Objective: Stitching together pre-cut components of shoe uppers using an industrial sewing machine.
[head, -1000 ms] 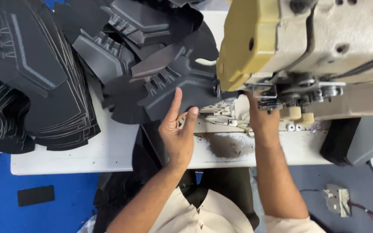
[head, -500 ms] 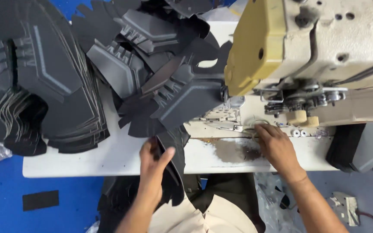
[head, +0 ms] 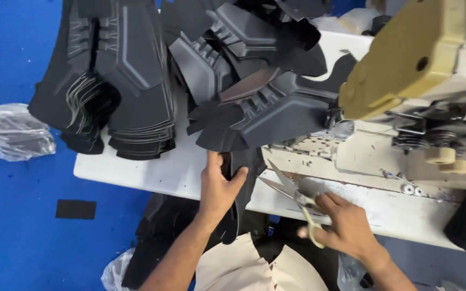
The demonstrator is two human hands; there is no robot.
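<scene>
At the far left we see one crumpled clear plastic bag lying on the blue floor, and nearer the tabletop one small black rectangular scrap on that same floor. On the left end of the white tabletop sit two fanned stacks of flat black cut pieces, too many to count, each piece matte dark grey-black with raised lighter lines and ribbed panels. Toward the middle of the tabletop lies a looser heap of the same pieces, overlapping at odd angles and reaching up to the sewing machine. At the front edge of the tabletop our left hand has its fingers closed around one black piece, thumb on one side and the rest on the other; the piece is dark, flat and floppy, and it hangs over the front edge and down toward the lap. Right of it our right hand grips one pair of thread snips, pale yellow-green at the handle with its metal blades pointing up and left over the front edge; the fingers are curled shut on the handle. At the right end stands one sewing machine, cream with a yellowish head.
</scene>
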